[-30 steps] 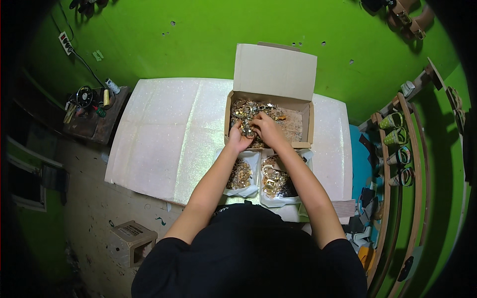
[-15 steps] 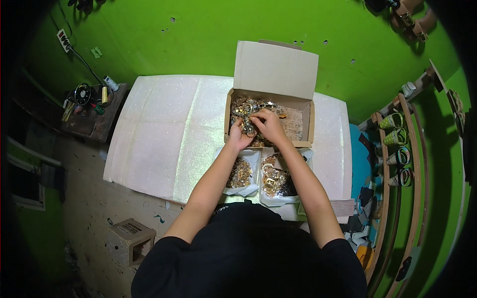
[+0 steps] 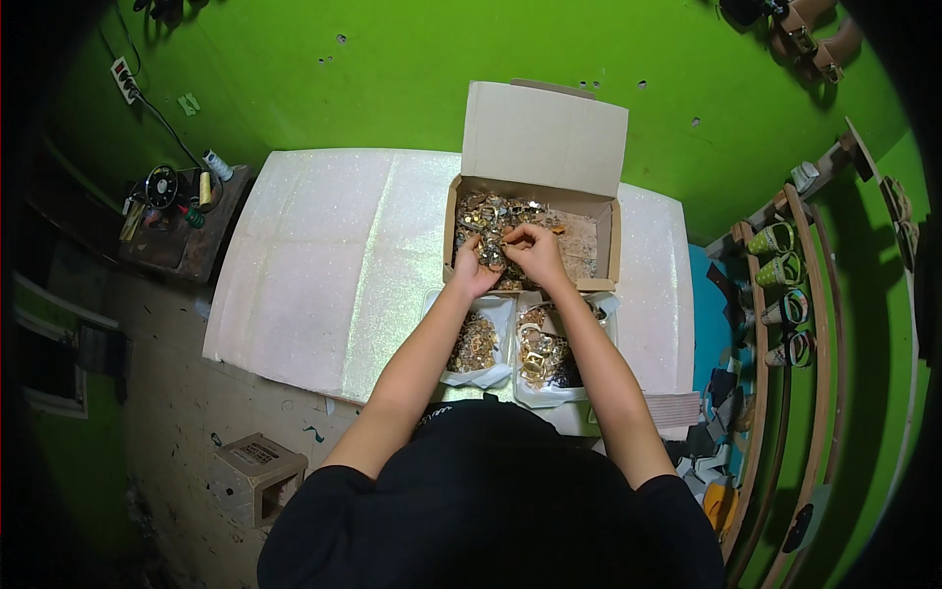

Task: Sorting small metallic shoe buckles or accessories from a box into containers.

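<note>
An open cardboard box (image 3: 546, 135) with its lid raised stands on the table, a heap of shiny gold and silver metal pieces (image 3: 481, 208) filling its left part. Over the box's near left, my left hand (image 3: 475, 275) is cupped, palm up, around a handful of small metal pieces (image 3: 491, 252). My right hand (image 3: 537, 255) is just to its right with thumb and forefinger pinched together; whatever is between them is too small to make out. Nearer me, a left tray (image 3: 502, 339) lined with white plastic holds small metal bits, and a right tray (image 3: 549, 399) holds buckles and dark pieces.
The table (image 3: 304, 265) has a pale glittery cover. At left is a small dark stand (image 3: 186, 250) with thread spools; a wooden stool (image 3: 257, 466) is on the floor. Sandals (image 3: 782, 270) hang on a wooden rack at right, beside scraps (image 3: 721, 412).
My right hand has drawn slightly right, away from the handful in my left palm, its fingers now more curled. My left hand stays in place.
</note>
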### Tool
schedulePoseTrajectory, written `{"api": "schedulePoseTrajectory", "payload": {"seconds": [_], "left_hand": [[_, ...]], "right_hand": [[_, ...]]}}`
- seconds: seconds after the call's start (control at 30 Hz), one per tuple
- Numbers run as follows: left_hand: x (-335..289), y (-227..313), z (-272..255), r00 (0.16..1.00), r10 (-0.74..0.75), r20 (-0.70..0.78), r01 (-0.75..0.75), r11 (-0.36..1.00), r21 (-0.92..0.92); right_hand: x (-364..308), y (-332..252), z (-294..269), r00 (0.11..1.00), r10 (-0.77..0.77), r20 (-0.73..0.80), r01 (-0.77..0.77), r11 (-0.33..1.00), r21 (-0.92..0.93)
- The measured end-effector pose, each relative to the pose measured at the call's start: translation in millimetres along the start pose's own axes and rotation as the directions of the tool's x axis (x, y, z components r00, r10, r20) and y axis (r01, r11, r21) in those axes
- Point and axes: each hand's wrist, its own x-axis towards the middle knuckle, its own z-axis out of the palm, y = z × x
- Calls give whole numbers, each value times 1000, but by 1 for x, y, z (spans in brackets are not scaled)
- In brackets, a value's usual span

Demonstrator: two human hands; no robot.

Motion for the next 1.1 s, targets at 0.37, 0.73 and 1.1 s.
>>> {"api": "schedulePoseTrajectory", "payload": {"seconds": [0.37, 0.73, 1.1], "left_hand": [[0, 5, -11, 949, -93, 302, 81, 995, 52], [3, -2, -2, 998, 8, 66, -9, 1000, 5], [-1, -5, 7, 998, 17, 58, -15, 999, -33]], "right_hand": [[-8, -1, -2, 967, 210, 146, -241, 940, 242], [-35, -11, -17, 868, 415, 271, -493, 788, 370], [-82, -7, 16, 879, 189, 439, -169, 982, -84]]}}
